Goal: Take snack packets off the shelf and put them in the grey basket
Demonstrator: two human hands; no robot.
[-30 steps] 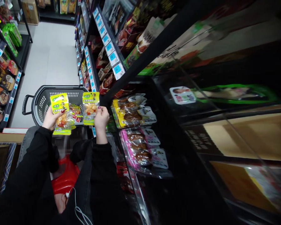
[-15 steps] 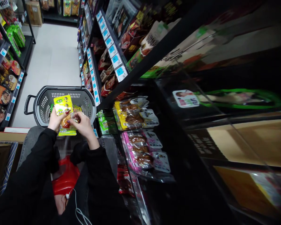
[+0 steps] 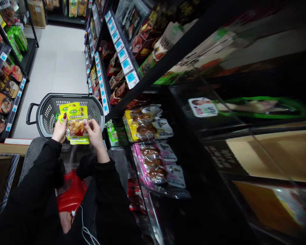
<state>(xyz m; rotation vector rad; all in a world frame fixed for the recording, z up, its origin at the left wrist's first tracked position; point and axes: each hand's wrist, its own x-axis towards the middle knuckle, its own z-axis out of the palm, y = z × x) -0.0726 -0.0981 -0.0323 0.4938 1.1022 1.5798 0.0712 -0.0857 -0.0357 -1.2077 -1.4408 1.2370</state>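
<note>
My left hand [image 3: 59, 130] and my right hand [image 3: 94, 130] together hold a small stack of yellow-and-green snack packets [image 3: 75, 124], one hand on each side, fingers closed on the edges. The packets hang just in front of a grey plastic shopping basket [image 3: 47, 112] on the floor. Both arms wear black sleeves. To the right, on a low black shelf, lie yellow packets of dark meat snacks [image 3: 142, 124] and pink ones [image 3: 158, 165].
Black store shelves [image 3: 168, 54] with blue price tags [image 3: 127, 66] run along the right. Another shelf with bowls and green bags [image 3: 5, 88] lines the left. A red stool [image 3: 71, 194] sits under me. White tiled aisle floor [image 3: 58, 61] stretches ahead.
My right hand brought its separate packet leftward onto the packets in my left hand; both hands now hold them as one stack.
</note>
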